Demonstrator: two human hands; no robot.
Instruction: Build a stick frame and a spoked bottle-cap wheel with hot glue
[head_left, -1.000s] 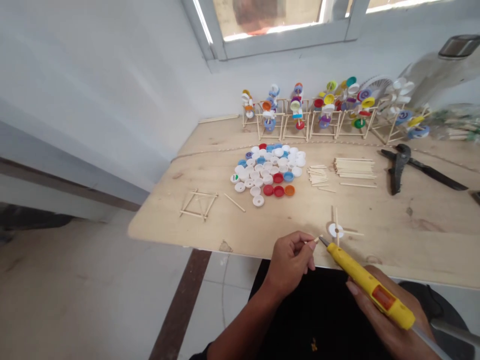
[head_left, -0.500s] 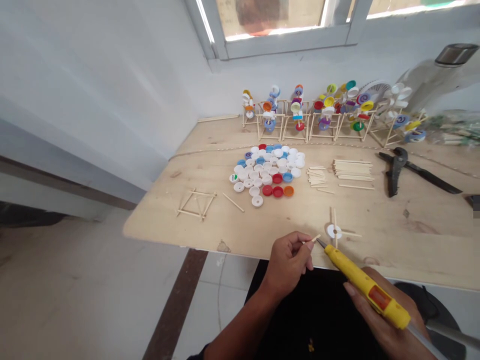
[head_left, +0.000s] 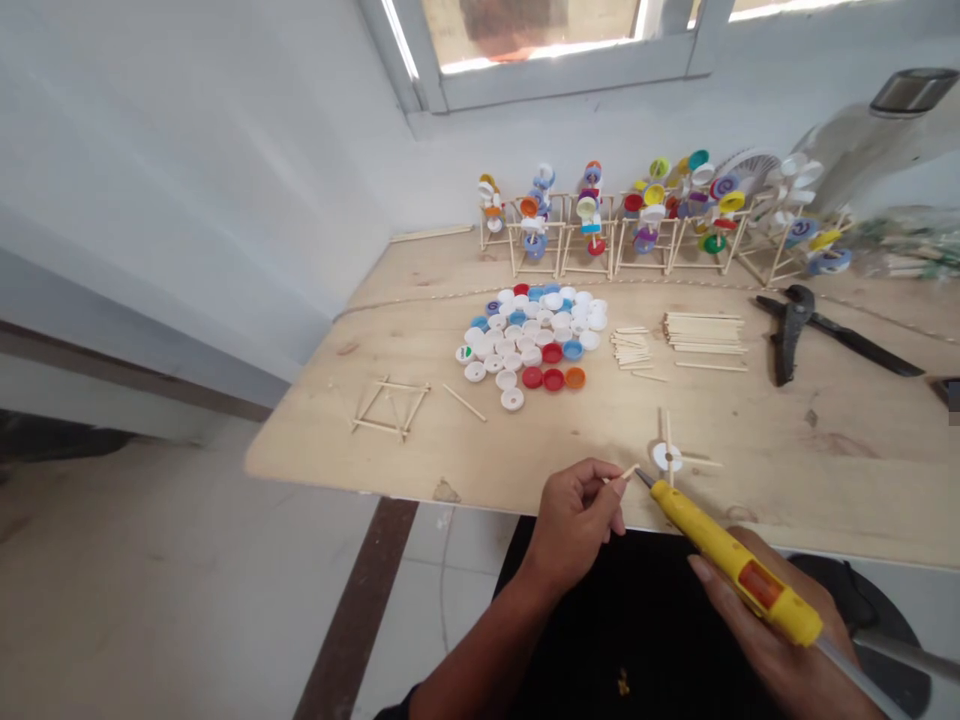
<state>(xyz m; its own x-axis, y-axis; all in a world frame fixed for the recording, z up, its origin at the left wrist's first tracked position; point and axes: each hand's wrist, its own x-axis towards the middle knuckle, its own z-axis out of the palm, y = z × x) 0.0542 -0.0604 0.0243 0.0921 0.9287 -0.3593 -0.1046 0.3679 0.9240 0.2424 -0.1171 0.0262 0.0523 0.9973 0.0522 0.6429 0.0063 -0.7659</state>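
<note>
Between its thumb and fingertips my left hand pinches a short wooden stick at the table's front edge. My right hand is wrapped round a yellow pen-shaped hot glue gun, with a pale glue stick coming out of its rear. The gun's metal tip is at the free end of the wooden stick; whether they touch I cannot tell. Just beyond the gun lies a white bottle cap with wooden sticks set on it like spokes.
Loose bottle caps cover the table's middle. Short sticks and longer sticks lie in piles, with black pliers to their right. A stick frame lies left. Several cap-wheel models line the wall.
The view has shifted slightly. Both hands keep their hold, and the glue gun's tip stays at the end of the wooden stick.
</note>
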